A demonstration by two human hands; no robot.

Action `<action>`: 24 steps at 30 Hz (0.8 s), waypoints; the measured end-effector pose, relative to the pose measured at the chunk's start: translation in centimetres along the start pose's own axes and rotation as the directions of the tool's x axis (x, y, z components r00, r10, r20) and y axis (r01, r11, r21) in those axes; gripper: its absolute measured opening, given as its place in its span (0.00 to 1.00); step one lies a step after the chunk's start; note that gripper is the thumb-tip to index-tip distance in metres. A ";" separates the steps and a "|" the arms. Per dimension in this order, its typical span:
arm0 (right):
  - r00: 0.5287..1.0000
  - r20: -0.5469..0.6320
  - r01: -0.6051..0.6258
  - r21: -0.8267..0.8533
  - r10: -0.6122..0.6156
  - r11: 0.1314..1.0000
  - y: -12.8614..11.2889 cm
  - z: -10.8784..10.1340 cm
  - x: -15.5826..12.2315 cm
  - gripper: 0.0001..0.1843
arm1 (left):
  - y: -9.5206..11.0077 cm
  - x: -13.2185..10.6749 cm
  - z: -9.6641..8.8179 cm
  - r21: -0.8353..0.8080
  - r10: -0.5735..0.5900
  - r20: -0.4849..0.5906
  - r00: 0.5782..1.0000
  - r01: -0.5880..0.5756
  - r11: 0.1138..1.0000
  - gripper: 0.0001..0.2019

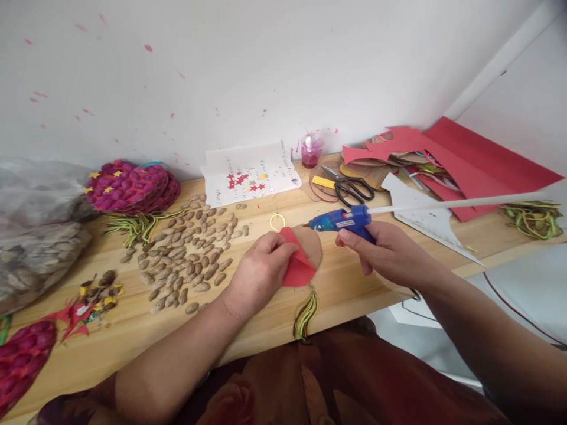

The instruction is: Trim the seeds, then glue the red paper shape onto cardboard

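Observation:
My right hand (390,254) is closed round a blue glue gun (341,219) with a long white glue stick (452,204) out of its back. Its nozzle points left at a round brown cardboard disc (312,243) on the wooden table (133,319). My left hand (259,273) pinches a red paper piece (296,265) folded up off that disc. A yellow loop (277,221) sits at the disc's top and a tassel of green and yellow strands (306,313) hangs from its bottom.
Several pale seeds (186,260) lie spread left of my hands. Magenta seed discs (128,186) sit at the back left, another (22,360) at the near left. Black scissors (352,188), a pink jar (310,150), a paper sheet (248,172) and red paper (469,159) lie behind.

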State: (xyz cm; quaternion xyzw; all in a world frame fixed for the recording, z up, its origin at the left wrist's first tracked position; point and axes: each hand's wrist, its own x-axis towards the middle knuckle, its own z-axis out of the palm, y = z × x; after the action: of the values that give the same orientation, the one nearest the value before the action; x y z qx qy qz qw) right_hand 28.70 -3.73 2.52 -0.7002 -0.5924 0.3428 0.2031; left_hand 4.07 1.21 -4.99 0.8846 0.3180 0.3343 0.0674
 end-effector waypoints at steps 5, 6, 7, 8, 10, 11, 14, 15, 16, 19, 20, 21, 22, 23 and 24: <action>0.993 -0.034 0.104 -0.181 -0.112 0.978 -1.0 0.7 0.5 0.24 | 0.1 0.0 -0.1 -0.005 -0.008 0.018 1.000 0.008 1.000 0.09; 0.992 -0.030 0.117 -0.192 -0.125 0.974 -1.1 0.7 0.6 0.24 | 0.1 0.0 -0.1 -0.003 -0.007 0.020 1.000 0.008 1.000 0.09; 0.991 -0.025 0.125 -0.201 -0.132 0.972 -1.2 0.8 0.7 0.24 | 0.1 0.0 -0.1 0.002 -0.008 0.022 1.000 0.008 1.000 0.09; 0.991 -0.019 0.129 -0.212 -0.136 0.969 -1.2 0.8 0.9 0.24 | 0.1 0.0 -0.1 0.006 -0.009 0.025 1.000 0.009 1.000 0.09; 0.991 -0.014 0.129 -0.238 -0.136 0.963 -1.3 0.8 1.1 0.24 | 0.1 0.0 -0.2 0.011 -0.007 0.024 1.000 0.007 1.000 0.09; 0.990 -0.013 0.132 -0.251 -0.139 0.959 -1.3 0.9 1.2 0.24 | 0.1 0.0 -0.2 0.010 -0.004 0.024 1.000 0.004 1.000 0.09; 0.986 -0.014 0.155 -0.281 -0.165 0.947 -1.3 1.0 1.4 0.24 | 0.1 0.0 -0.2 0.003 0.005 0.024 1.000 -0.005 1.000 0.09; 0.985 -0.013 0.160 -0.286 -0.171 0.945 -1.3 1.0 1.4 0.24 | 0.0 0.0 -0.2 0.000 0.004 0.028 1.000 -0.004 1.000 0.09; 0.985 -0.011 0.162 -0.289 -0.172 0.944 -1.3 1.0 1.4 0.24 | 0.0 0.0 -0.2 -0.002 0.003 0.033 0.999 -0.003 1.000 0.09; 0.985 -0.007 0.165 -0.285 -0.174 0.944 -1.2 1.2 1.5 0.25 | 0.0 0.0 -0.2 -0.003 -0.008 0.054 0.999 0.008 1.000 0.09; 0.984 -0.008 0.171 -0.284 -0.180 0.944 -1.2 1.2 1.6 0.25 | 0.0 0.0 -0.2 -0.001 -0.009 0.060 0.998 0.009 1.000 0.09; 0.982 -0.007 0.178 -0.284 -0.188 0.942 -1.2 1.2 1.7 0.25 | 0.0 0.0 -0.2 0.001 -0.008 0.063 0.998 0.008 1.000 0.09; 0.981 -0.007 0.185 -0.284 -0.195 0.941 -1.2 1.3 1.7 0.25 | 0.0 0.0 -0.2 0.002 -0.005 0.062 0.998 0.005 1.000 0.09; 0.980 -0.005 0.191 -0.285 -0.201 0.939 -1.2 1.3 1.7 0.24 | 0.0 0.0 -0.2 0.003 -0.002 0.059 0.998 0.002 1.000 0.09; 0.979 -0.004 0.194 -0.286 -0.204 0.938 -1.2 1.3 1.8 0.24 | 0.0 0.0 -0.2 0.004 0.000 0.054 0.999 0.000 1.000 0.09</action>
State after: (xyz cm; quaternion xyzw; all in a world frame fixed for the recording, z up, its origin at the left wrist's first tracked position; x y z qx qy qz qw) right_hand 27.07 -1.90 2.03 -0.6643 -0.6997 0.2203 0.1438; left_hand 3.95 1.22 -4.87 0.8935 0.3167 0.3097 0.0739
